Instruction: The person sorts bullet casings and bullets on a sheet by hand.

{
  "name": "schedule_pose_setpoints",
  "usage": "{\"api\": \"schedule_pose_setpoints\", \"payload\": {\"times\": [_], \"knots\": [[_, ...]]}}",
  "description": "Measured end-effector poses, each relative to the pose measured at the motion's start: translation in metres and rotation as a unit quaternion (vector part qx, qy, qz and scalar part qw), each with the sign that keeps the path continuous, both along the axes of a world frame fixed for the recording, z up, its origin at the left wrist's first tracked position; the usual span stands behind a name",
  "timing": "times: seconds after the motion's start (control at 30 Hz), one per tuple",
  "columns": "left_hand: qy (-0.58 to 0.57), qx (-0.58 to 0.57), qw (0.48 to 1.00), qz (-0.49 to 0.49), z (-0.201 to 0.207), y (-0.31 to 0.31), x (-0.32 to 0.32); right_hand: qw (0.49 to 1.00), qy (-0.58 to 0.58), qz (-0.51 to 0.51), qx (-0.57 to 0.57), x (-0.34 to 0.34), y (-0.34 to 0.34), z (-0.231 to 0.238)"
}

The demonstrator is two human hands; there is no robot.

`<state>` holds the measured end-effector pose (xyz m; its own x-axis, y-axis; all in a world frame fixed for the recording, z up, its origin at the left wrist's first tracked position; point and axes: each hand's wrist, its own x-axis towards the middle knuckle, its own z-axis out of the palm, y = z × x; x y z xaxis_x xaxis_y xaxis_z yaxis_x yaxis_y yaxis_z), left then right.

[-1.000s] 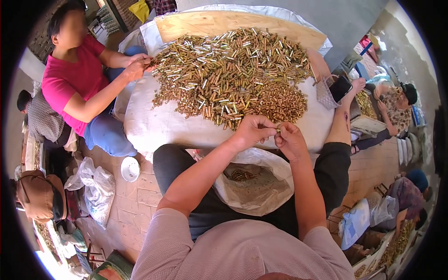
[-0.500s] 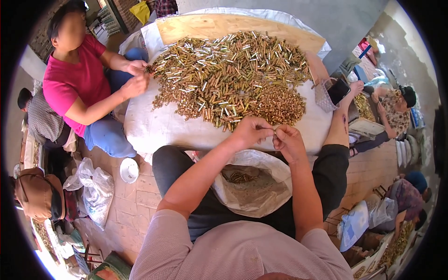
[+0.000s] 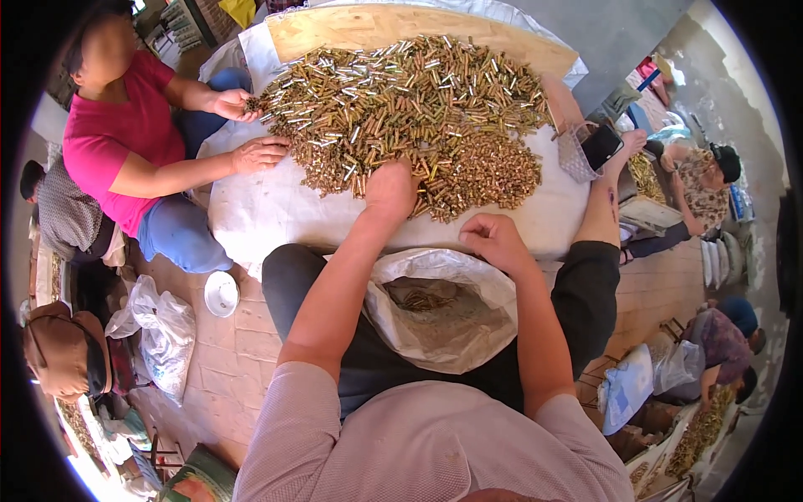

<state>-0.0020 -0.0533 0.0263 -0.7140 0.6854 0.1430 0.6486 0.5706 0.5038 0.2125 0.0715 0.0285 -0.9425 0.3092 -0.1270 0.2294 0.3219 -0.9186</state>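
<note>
L hand at brass-coloured pile, grip hidden, can't tell; R hand half-curled, contents unclear. Few pcs in sack, most on table.

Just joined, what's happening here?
The person's left hand reaches into a pile of small brass-coloured pieces on a white-covered table; its fingertips are hidden. The right hand is curled near the table's front edge, and whether it holds anything can't be told. An open white sack sits between the person's legs, with a few pieces visible inside. At the left, a co-worker in a pink shirt has one hand holding a small cluster of pieces and the other by the pile.
</note>
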Motion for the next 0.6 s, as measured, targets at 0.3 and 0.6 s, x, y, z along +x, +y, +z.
{"api": "schedule_pose_setpoints", "payload": {"times": [0.3, 0.6], "knots": [[-0.122, 0.212, 0.969, -0.03, -0.004, 0.001, -0.007, 0.934, 0.089, -0.045, 0.344, -0.031, 0.0, -0.031], [-0.464, 0.32, 0.826, -0.028, 0.01, 0.0, -0.001, 0.962, 0.11, -0.116, 0.221, -0.028, -0.003, -0.034]]}}
